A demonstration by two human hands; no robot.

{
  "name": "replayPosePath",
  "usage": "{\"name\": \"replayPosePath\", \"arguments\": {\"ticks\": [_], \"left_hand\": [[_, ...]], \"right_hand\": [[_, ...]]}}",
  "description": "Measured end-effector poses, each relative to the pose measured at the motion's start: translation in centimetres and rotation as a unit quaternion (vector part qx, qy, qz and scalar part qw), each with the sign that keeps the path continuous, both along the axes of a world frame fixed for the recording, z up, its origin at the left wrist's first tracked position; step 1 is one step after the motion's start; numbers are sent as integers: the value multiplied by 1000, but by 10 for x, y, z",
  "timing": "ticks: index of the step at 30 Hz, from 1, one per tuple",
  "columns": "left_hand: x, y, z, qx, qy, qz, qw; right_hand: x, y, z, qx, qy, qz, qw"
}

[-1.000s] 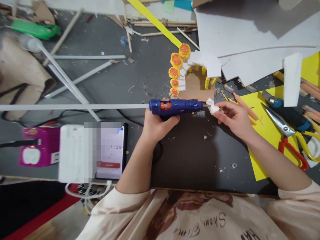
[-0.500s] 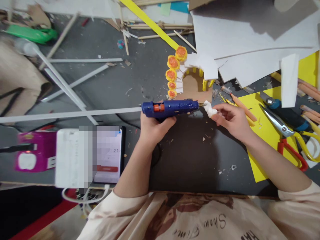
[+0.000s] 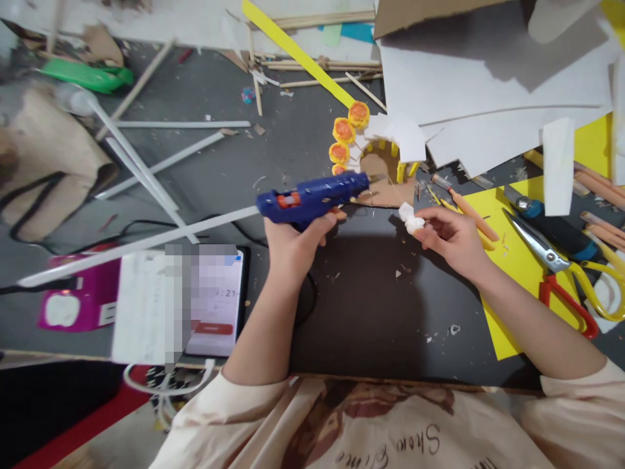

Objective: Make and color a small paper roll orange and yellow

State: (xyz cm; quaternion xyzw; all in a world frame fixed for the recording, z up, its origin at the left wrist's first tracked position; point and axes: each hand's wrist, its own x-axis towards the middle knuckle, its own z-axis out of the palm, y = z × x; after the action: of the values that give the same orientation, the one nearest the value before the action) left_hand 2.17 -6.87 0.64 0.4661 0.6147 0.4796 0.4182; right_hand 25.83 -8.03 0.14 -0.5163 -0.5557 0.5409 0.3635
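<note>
My left hand [image 3: 299, 251] is wrapped round the handle of a blue glue gun [image 3: 317, 197], its nozzle pointing right and slightly up. A long white glue stick [image 3: 141, 244] sticks out of its back end. Between the fingertips of my right hand [image 3: 452, 238] is a small crumpled piece of white paper [image 3: 411, 219], apart from the nozzle. Just beyond the gun stands a cardboard piece [image 3: 390, 190] with a white paper arch [image 3: 407, 138] and yellow posts. Yellow-and-orange discs [image 3: 344, 131] line its left side, the lowest partly hidden by the gun.
Scissors [image 3: 551, 260] and a box cutter [image 3: 551, 221] lie on yellow paper [image 3: 502, 319] at the right. White glue sticks [image 3: 180, 124] lie scattered at the left, above a phone [image 3: 215, 306] and a purple box [image 3: 81, 296]. White sheets [image 3: 469, 85] cover the back right.
The glue gun has pulled back left and tilted upward, its nozzle leaving the white paper. My right hand keeps its pinch in nearly the same spot. The view has shifted slightly.
</note>
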Motion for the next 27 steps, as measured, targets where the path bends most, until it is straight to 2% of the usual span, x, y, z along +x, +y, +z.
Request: {"name": "replayPosePath", "arguments": {"ticks": [4,8,12,16,19,20,22,23,26,27], "left_hand": [[-3,13,7,-4,-90,111,990],[-20,28,3,-51,-160,103,980],[-27,34,-3,-29,-128,93,987],[-27,35,4,-40,-153,62,985],[-31,33,3,-7,-131,32,991],[-33,32,1,9,-106,37,994],[-34,28,-6,65,-20,100,993],[-33,25,-9,86,25,91,992],[-22,17,-17,101,109,-50,988],[-16,16,-20,103,115,-76,985]], "right_hand": [[1,0,-2,5,-1,6,1000],[1,-1,-1,7,-12,13,1000],[1,-1,0,16,-16,18,1000],[0,-1,-1,26,-15,19,999],[0,0,-2,30,-19,22,999],[-1,-1,-2,30,-24,23,999],[-1,-1,-1,39,-37,24,998],[-1,-1,-1,51,-43,24,997],[0,-1,0,108,-57,23,992],[1,-1,0,129,-62,22,989]]}}
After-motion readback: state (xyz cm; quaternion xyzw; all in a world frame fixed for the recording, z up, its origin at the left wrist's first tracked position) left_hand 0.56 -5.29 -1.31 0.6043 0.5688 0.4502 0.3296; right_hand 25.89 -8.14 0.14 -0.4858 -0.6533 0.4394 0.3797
